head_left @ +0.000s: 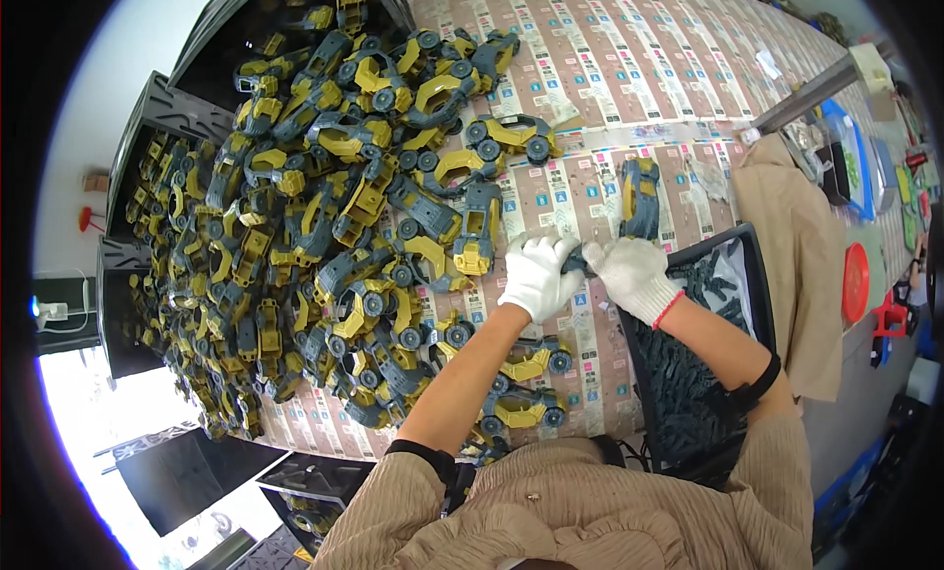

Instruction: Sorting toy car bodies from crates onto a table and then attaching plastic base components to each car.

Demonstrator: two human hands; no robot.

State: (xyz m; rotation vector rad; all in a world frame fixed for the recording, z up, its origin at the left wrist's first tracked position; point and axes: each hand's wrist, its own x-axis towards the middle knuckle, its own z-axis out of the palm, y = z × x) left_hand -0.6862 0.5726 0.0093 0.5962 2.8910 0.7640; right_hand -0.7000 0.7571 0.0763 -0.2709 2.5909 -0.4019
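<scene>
head view: both gloved hands meet over the paper-covered table (pixel 639 68). a small dark piece (pixel 574 261) sits between the left hand (pixel 539 275) and the right hand (pixel 634 275), fingers of both drawn in narrow on it; pad contact is hidden, so firmness of grip cannot be told.

findings, by likely cause. first, slippage: knit gloves over a small piece dull the feel, and it could drop to the table or into the black tray (pixel 764 295) — there it would be hard to tell from the dark parts (pixel 669 383). second, knocking: one toy vehicle (pixel 640 201) lies just beyond the right hand, contact unclear, and a careless push could shove it. third, snagging: the right forearm crosses above the tray, so a lowered elbow might disturb its contents. fourth, sliding: the heaped vehicles (pixel 369 191) lie close on the left — a wide left sweep could bring some down.
</scene>
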